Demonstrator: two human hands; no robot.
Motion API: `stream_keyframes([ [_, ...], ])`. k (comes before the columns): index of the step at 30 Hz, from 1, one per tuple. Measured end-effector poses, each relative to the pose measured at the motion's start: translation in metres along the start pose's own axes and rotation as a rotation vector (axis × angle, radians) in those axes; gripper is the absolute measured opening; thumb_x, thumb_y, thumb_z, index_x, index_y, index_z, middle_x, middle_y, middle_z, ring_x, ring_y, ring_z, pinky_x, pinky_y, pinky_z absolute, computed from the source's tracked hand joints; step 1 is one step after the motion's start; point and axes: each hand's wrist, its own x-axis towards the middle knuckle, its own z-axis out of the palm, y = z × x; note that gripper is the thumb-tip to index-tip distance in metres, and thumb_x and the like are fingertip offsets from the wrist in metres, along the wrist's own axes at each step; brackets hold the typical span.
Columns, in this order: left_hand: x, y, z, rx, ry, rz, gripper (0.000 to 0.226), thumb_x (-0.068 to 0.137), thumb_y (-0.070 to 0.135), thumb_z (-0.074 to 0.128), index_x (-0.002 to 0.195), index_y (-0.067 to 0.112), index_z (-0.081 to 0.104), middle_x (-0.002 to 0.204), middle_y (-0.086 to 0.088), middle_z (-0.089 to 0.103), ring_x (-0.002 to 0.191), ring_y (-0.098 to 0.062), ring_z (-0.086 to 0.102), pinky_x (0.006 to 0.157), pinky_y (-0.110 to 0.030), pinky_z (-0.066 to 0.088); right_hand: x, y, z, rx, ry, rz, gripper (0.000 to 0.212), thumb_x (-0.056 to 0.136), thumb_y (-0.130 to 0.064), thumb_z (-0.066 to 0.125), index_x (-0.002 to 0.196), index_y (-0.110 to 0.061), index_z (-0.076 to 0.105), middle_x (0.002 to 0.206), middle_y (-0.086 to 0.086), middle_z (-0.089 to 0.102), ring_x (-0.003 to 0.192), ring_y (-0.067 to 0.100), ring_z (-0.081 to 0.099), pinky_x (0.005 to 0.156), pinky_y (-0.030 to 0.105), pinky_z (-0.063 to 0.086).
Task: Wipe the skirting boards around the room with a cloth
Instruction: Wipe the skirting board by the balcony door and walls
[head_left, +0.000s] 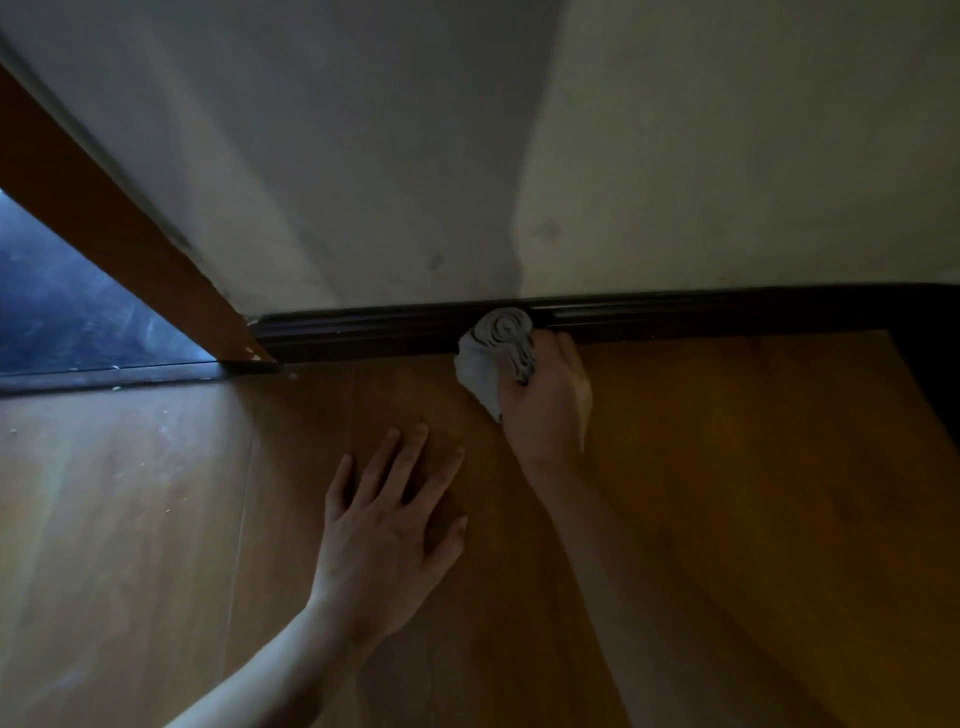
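Your right hand is gripping the bunched pale cloth, fingers curled round the wad, and is pressing its rolled end against the dark skirting board at the far edge of the floor, about midway along the visible run. Your left hand is lying flat on the floor nearer you, fingers straight and spread, holding nothing, apparently bracing your weight. By the look of it you are working mid-stroke on this stretch; which way the wipe is heading can't be told. The next move is calling for steady pressure, with the wad following the moulded grooves, not skating over the top lip. Outward: the pale wall is rising above the board, faintly smudged. Leftward the skirting is ending against the foot of an orange-brown door frame, with a dark opening beyond. That frame foot is blocking any leftward stroke; pale specks are lying just beside it. The right end is running into shadow, too dim to read.
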Motion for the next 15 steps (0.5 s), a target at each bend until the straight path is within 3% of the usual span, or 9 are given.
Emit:
stream_keyframes([
  [3, 0.0, -0.001, 0.001, 0.006, -0.006, 0.005, 0.065, 0.094, 0.067, 0.029, 0.154, 0.043, 0.032, 0.166, 0.002, 0.023, 0.153, -0.023, 0.019, 0.12, -0.057, 0.019, 0.005, 0.022, -0.016, -0.049, 0.083, 0.026, 0.009, 0.088, -0.009, 0.066, 0.088, -0.001, 0.063, 0.089, 0.017, 0.061, 0.079, 0.026, 0.057, 0.063, 0.023, 0.033],
  [7, 0.0, -0.001, 0.002, 0.016, -0.014, 0.01, 0.065, 0.095, 0.069, 0.025, 0.155, 0.044, 0.027, 0.167, 0.003, 0.018, 0.154, -0.021, 0.013, 0.122, -0.056, 0.014, 0.01, 0.04, -0.031, -0.067, 0.18, 0.197, 0.015, 0.089, -0.011, 0.065, 0.097, 0.002, 0.064, 0.098, 0.018, 0.061, 0.088, 0.028, 0.058, 0.071, 0.031, 0.048],
  [11, 0.0, -0.001, 0.002, 0.011, -0.012, 0.007, 0.066, 0.095, 0.069, 0.025, 0.156, 0.044, 0.026, 0.167, 0.002, 0.018, 0.154, -0.021, 0.013, 0.122, -0.056, 0.014, 0.011, 0.039, -0.032, -0.09, 0.096, 0.059, 0.012, 0.09, -0.009, 0.065, 0.095, 0.002, 0.065, 0.095, 0.019, 0.061, 0.084, 0.027, 0.058, 0.068, 0.023, 0.038],
  [15, 0.0, 0.0, 0.0, -0.002, -0.014, 0.006, 0.066, 0.095, 0.069, 0.024, 0.156, 0.045, 0.023, 0.168, 0.003, 0.015, 0.155, -0.02, 0.009, 0.122, -0.056, 0.012, 0.012, 0.045, -0.033, -0.086, 0.158, 0.14, 0.013, 0.089, -0.008, 0.066, 0.097, 0.002, 0.066, 0.096, 0.018, 0.062, 0.085, 0.027, 0.058, 0.068, 0.024, 0.04],
])
